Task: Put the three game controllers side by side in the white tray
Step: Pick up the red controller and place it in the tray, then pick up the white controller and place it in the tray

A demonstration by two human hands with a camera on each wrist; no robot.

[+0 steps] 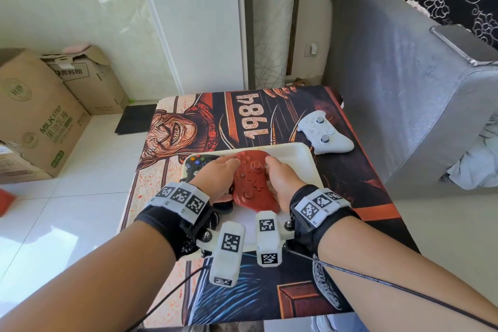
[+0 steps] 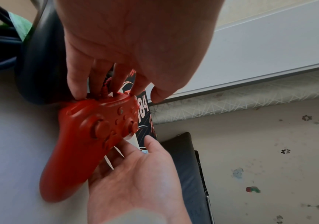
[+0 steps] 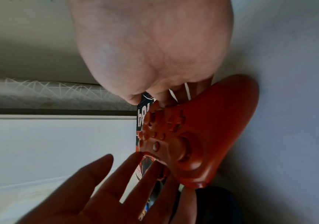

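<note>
The red controller point(image 1: 250, 180) lies face up in the middle of the white tray point(image 1: 293, 153), between my two hands. My left hand point(image 1: 226, 167) touches its left edge with straight fingertips point(image 2: 78, 91); the thumb stands free. My right hand point(image 1: 275, 170) has its fingers at the controller's right side, thumb off it, palm open point(image 2: 135, 174). The black controller point(image 1: 196, 163) lies in the tray's left part, close beside the red one and partly hidden by my left hand. The white controller point(image 1: 324, 132) lies on the mat to the right of the tray, outside it.
The tray rests on a small table under a printed mat point(image 1: 256, 116). A grey sofa point(image 1: 404, 89) stands close on the right. Cardboard boxes point(image 1: 40, 116) stand on the floor at the left. A black cable point(image 1: 377, 277) runs from my right wrist.
</note>
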